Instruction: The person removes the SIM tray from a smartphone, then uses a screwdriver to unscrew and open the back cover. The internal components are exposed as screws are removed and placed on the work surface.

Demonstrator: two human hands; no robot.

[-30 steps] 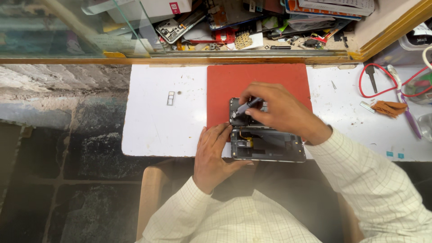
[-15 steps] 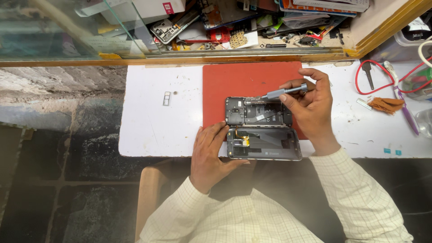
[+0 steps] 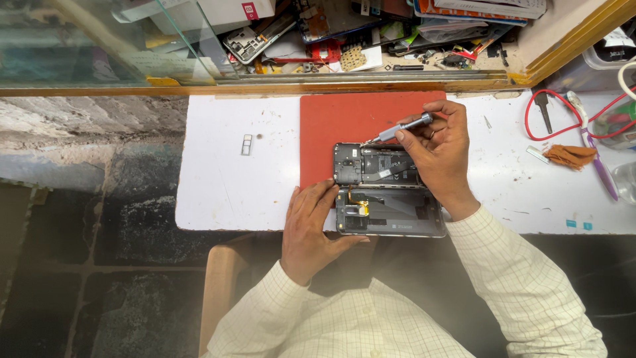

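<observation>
Centrally, on the white worktop (image 3: 232, 192): an opened phone in two halves, lying side by side, partly on a red mat (image 3: 351, 122).

Upper half (image 3: 376, 164): dark frame with battery and boards exposed, resting on the mat's lower edge, just left of the right hand (image 3: 440, 149).

Lower half (image 3: 391, 212): back shell with a small yellow flex part, at the table's near edge, touching the left hand (image 3: 311, 229).

Right hand: clenched around a slim grey screwdriver (image 3: 401, 128), tip angled down-left onto the upper half's top edge.

Left hand: released, fingers spread flat, pressing the lower half's left end.

Also present: small card tray (image 3: 246, 144), red cable (image 3: 563, 113), orange cloth (image 3: 571, 156), cluttered parts shelf (image 3: 371, 33).
</observation>
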